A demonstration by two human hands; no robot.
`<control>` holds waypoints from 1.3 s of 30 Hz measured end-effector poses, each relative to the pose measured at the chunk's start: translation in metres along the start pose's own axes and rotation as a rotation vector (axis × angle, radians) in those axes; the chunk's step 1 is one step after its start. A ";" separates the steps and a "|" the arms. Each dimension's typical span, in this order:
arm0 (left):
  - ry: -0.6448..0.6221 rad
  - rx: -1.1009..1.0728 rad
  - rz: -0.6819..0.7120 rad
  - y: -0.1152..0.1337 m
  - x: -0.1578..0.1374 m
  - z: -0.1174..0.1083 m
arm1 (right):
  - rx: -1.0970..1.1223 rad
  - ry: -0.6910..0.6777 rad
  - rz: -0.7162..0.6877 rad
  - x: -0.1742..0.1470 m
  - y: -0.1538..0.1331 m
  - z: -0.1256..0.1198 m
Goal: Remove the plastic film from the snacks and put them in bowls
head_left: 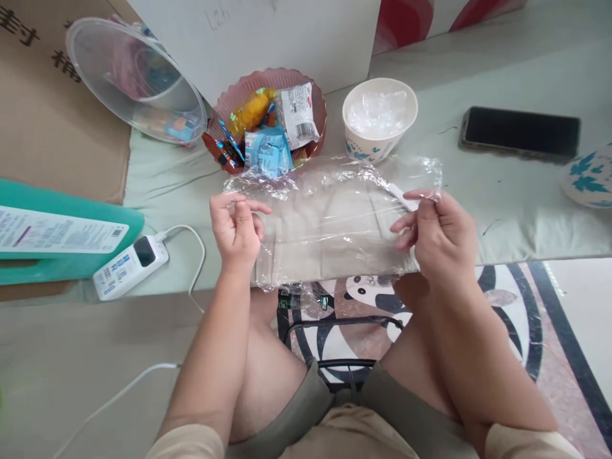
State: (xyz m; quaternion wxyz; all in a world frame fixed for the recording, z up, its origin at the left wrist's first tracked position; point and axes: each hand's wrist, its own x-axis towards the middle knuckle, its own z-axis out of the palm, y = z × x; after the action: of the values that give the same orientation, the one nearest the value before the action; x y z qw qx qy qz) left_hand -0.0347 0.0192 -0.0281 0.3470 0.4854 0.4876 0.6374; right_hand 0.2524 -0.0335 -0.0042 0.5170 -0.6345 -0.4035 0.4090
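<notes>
A thin, crinkled sheet of clear plastic film [329, 223] is stretched between my two hands, over the table's front edge. Whether it is a single layer or a bag I cannot tell. My left hand [238, 229] pinches its left side between thumb and fingers. At the upper right corner, my right hand [442, 229] grips the film the same way. A narrow white strip [401, 196] shows close to the right fingertips. Just beyond the film stand a pink scalloped bowl [224, 105] of wrapped snacks and a paper bowl [366, 143] with crumpled clear plastic inside.
Back left, a clear plastic tub [136, 80] lies tipped beside a cardboard box [48, 121]. A green jug [62, 233] and a white device [130, 266] with a cable are at left. The phone [521, 132] and another patterned bowl [590, 178] sit at right.
</notes>
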 end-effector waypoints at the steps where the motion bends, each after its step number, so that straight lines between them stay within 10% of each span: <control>1: 0.000 0.012 0.013 0.000 0.000 0.000 | -0.014 -0.002 -0.025 -0.001 0.000 0.000; 12: 0.012 -0.136 -0.017 0.012 0.001 0.005 | 0.054 -0.082 -0.134 0.003 0.007 -0.008; 23: -0.640 -0.134 -0.488 0.013 -0.003 -0.019 | -0.045 0.140 -0.384 0.009 0.015 -0.001; 39: -0.175 -0.192 -0.411 0.018 0.006 -0.007 | 0.177 0.103 -0.524 0.013 0.024 -0.010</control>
State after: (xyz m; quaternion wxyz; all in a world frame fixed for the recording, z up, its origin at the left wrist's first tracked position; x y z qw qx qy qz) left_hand -0.0430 0.0175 -0.0091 0.5552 0.3940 0.4813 0.5522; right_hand 0.2686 -0.0282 -0.0279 0.6784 -0.4807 -0.4898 0.2624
